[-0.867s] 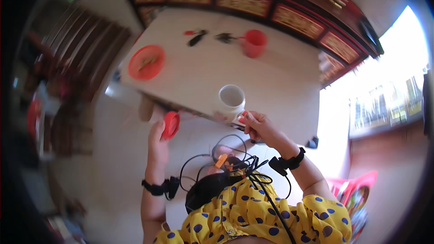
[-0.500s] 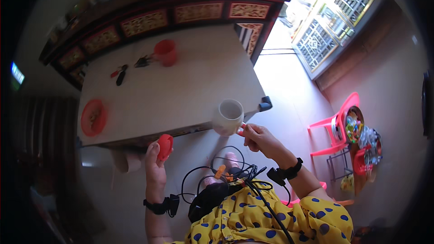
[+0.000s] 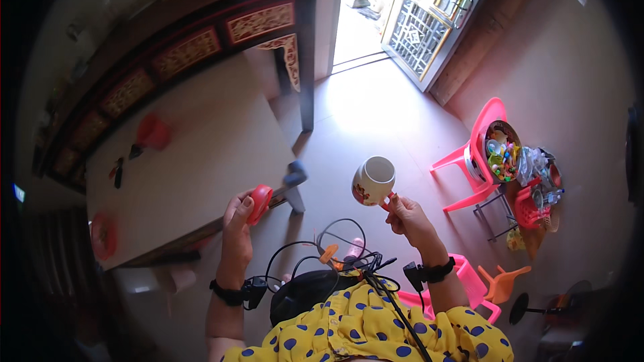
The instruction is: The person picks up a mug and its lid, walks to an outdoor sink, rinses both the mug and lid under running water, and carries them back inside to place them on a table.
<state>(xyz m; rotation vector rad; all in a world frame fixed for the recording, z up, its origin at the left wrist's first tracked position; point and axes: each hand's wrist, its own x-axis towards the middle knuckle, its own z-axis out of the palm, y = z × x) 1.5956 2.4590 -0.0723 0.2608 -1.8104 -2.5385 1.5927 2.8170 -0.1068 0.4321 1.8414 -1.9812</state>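
My right hand point(image 3: 408, 220) grips a white mug point(image 3: 365, 186) by its red handle. The mug hangs over the floor, tilted so that its pale inside shows, with a red and dark pattern on its side. A round red lid-like piece point(image 3: 261, 204) is pinched between the thumb and fingers of my left hand point(image 3: 237, 226). That hand is in front of the near edge of a pale-topped table point(image 3: 201, 167). On the table are a red cup point(image 3: 153, 132), a small black-and-red hand tool point(image 3: 119, 174) and a red bowl point(image 3: 103, 238) with small contents.
A blue-grey pad point(image 3: 295, 173) covers the table's corner. To the right, a pink chair point(image 3: 469, 164) bears a round tray point(image 3: 504, 139) of colourful small things. A patterned door point(image 3: 419, 26) stands open ahead. Black cables point(image 3: 342, 222) loop before my body, and a pink stool point(image 3: 467, 281) is beside me.
My view has turned to the right, so the table now lies farther left. The mug has moved away from the table's edge over the floor. Both hands keep their holds.
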